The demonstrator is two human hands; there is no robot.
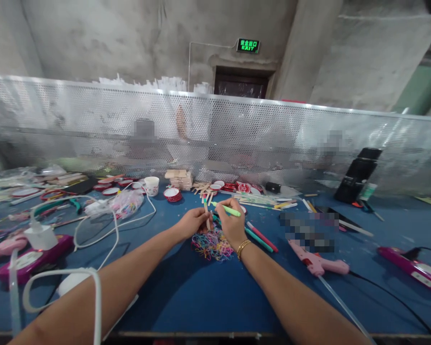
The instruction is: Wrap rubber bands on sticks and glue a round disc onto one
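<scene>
My left hand (194, 223) is closed on a pale wooden craft stick (207, 215), held nearly upright. The stick's top end bears red and green colour. In my right hand (232, 224) is a light green marker (230, 209), its tip pointing left toward the stick. Whether the tip touches the wood I cannot tell. Beneath both hands lies a tangled heap of multicoloured rubber bands (213, 247). A teal marker (259, 239) and a red marker (263, 236) rest on the table just right of my right hand.
A pink glue gun (318, 261) lies to the right, a purple power strip (413, 268) beyond it. White cable (117, 230) loops across the left side near a paper cup (151, 186). Red bottle caps (173, 194) and stacked wooden sticks (179, 179) line the back, before a perforated metal screen (237, 139).
</scene>
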